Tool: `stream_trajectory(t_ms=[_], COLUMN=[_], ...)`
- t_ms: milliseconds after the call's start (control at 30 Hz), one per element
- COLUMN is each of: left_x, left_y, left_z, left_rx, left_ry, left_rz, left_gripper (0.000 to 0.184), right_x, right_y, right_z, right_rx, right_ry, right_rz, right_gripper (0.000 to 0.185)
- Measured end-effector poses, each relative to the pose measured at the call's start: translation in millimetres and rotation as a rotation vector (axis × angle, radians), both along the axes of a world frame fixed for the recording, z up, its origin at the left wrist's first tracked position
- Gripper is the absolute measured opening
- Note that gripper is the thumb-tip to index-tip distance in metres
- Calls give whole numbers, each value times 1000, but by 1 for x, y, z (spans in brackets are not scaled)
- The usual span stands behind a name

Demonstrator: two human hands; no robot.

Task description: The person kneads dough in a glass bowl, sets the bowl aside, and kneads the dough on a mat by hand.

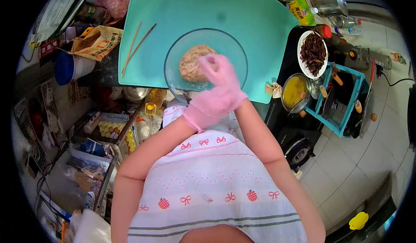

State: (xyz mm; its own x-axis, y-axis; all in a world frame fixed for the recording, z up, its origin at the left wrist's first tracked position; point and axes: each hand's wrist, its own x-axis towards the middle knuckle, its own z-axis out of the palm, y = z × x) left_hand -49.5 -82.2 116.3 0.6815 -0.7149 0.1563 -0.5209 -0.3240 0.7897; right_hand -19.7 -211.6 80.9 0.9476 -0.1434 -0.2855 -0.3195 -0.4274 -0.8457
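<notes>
A rough ball of pale brown dough (195, 63) sits in a clear glass bowl (240, 52) on a turquoise mat (151, 65). Both hands wear pink gloves and are held over the bowl's near edge. My right hand (222, 74) points away from me, above the right side of the dough. Its fingers are bent and slightly smeared, with a gap between them and nothing seen in them. Across its wrist lies my left hand (212, 106), closed at the cuff of the right glove; its fingertips are partly hidden.
Two chopsticks (136, 48) lie left of the bowl. To the right are a white plate of dark dried food (313, 54), a bowl of yellow liquid (296, 91), a turquoise rack (342, 128) and a gas burner (299, 150). Egg trays (112, 129) fill the lower left shelf.
</notes>
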Motion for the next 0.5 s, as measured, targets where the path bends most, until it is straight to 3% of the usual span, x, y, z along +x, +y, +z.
stream_trajectory(t_ms=[33,100,167,267,333,367,433,500], left_x=[4,19,34,23,14,13,14,11], left_y=[5,15,34,67,64,63,58,55], left_z=[0,3,-19,-87,-101,-108,-102,-100], left_rx=[-99,17,286,344,113,-10,53,48], left_ry=[120,-108,-137,315,482,554,546,538], left_rz=[35,631,1063,982,1007,1013,1066,1093], left_gripper=[25,36,41,54,49,46,42,37], right_x=[3,11,17,24,34,39,62,70], right_y=[-10,-28,-29,-11,-2,-5,-9,-7], right_z=[-11,-33,-61,-118,-136,-143,-105,-96], right_rx=[17,-137,-229,-305,-418,-237,109,145], right_ry=[33,-14,-140,-353,-369,-132,359,464], right_rz=[33,44,32,47,138,99,7,28], right_gripper=[35,33,34,37,40,41,45,43])
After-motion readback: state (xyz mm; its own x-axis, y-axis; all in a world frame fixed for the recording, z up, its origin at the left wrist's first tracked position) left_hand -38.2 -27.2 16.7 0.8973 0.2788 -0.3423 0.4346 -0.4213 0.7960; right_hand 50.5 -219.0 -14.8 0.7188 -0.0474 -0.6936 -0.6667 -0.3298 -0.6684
